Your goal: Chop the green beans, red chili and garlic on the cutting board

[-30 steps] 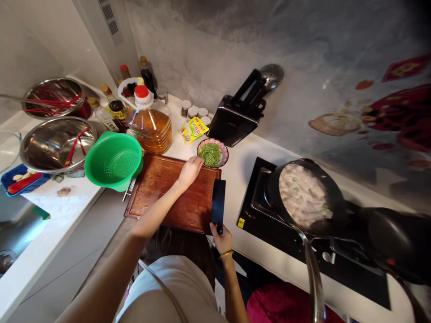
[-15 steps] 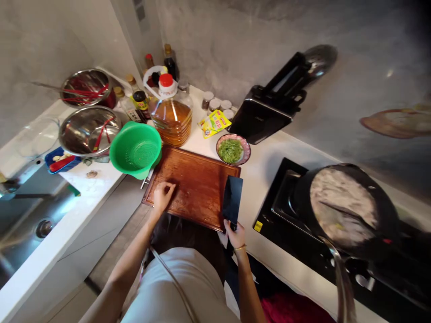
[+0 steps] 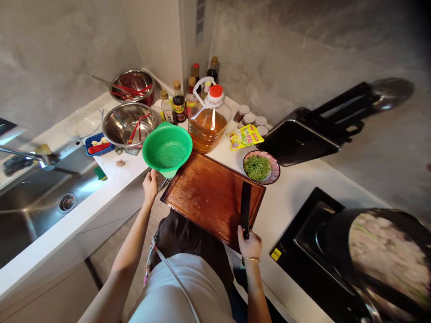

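Observation:
My right hand (image 3: 249, 244) is wrapped round the handle of a dark-bladed cleaver (image 3: 245, 206), held over the right side of a wooden cutting board (image 3: 208, 193). The blade points away from me and shows nearly edge-on. My left hand (image 3: 150, 186) is closed, just off the counter edge and below a green colander (image 3: 167, 150); anything in its fingers is hidden. The colander looks bare inside and sits by the board's far left corner. A patterned bowl of shredded green vegetable (image 3: 257, 168) stands at the board's far right corner.
Left are the sink (image 3: 67, 202), a steel bowl with red-handled tool (image 3: 129, 125) and a blue tray (image 3: 98, 144). Behind stand an oil jug (image 3: 208, 125), bottles, a yellow packet (image 3: 244, 137) and a black knife block (image 3: 296, 139). A full pot (image 3: 387, 255) is on the right-hand stove.
My left hand has moved left, off the cutting board to beside the colander. The cleaver has turned from showing its broad side to nearly edge-on. The view has swung left.

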### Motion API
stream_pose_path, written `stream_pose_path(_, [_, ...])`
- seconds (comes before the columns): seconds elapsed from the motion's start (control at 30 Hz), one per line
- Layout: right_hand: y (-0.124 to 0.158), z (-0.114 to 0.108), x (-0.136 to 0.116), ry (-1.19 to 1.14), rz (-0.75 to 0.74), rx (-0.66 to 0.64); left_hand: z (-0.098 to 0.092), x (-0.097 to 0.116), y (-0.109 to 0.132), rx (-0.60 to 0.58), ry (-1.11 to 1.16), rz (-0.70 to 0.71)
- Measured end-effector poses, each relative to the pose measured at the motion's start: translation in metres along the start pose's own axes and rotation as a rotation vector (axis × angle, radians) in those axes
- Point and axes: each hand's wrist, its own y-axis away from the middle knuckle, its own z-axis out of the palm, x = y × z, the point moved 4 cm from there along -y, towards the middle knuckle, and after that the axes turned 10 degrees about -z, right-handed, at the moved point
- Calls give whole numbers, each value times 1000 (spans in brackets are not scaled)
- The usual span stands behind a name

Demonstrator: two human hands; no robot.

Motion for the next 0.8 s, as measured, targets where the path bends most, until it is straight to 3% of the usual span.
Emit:
stream_pose_path(0.13, [-19, 5, -25, 341, -144, -23, 9, 13, -23, -180, 290, -314])
stream_pose_path(0.23, [-47, 18, -44, 388, -209, -113, 13, 22, -29, -190, 388, -358])
stream_pose_path(0.33, [-71, 33, -60, 399, -245, -196, 0, 24, -20, -147, 426, -336])
stream_pose_path(0.43, [-84, 41, -70, 390, -262, -252, -36, 16, -2, -141, 446, -299])
stream_pose_path(0.57, [-99, 37, -98, 427, -225, -218, -118, -10, 15, -120, 446, -336])
stream_pose_path(0.63, [-111, 40, -146, 283, -324, -130, -170, -29, 15, -68, 436, -358])
stream_pose_path(0.67, [-116, 47, -183, 138, -427, -126, -198, -40, 11, -27, 418, -360])
stream_pose_path(0.73, [-118, 73, -280, -215, -681, -259, -258, -66, -4, 72, 340, -349])
stream_pose_path(0.8, [-109, 108, -396, -411, -879, -386, -317, -95, -30, 145, 232, -344])
